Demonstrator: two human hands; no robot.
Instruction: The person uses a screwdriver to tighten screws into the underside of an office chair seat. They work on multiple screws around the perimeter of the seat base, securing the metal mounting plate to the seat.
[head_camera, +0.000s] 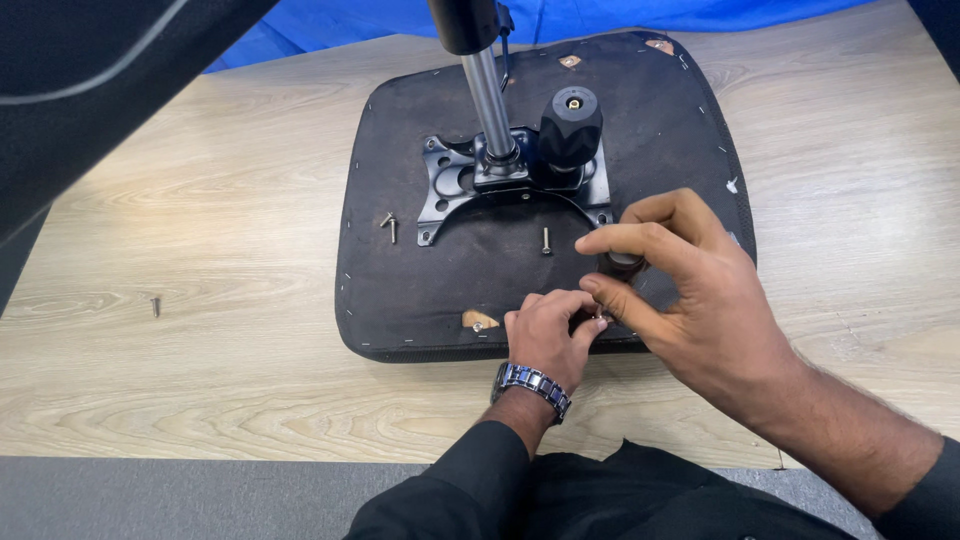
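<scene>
Bright, even overhead light, soft shadows, sharp focus, slight wide-angle stretch at edges.

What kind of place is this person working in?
Probably an office or a furniture assembly workspace. An upturned chair seat with its metal mounting plate and gas cylinder lies on a wood-grain table, loose screws beside it. Both hands, left hand and right hand, meet at the seat's front edge.

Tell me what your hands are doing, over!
Left hand and right hand pinch a small metal part at the seat cushion edge. Loose screw nearby.
</scene>
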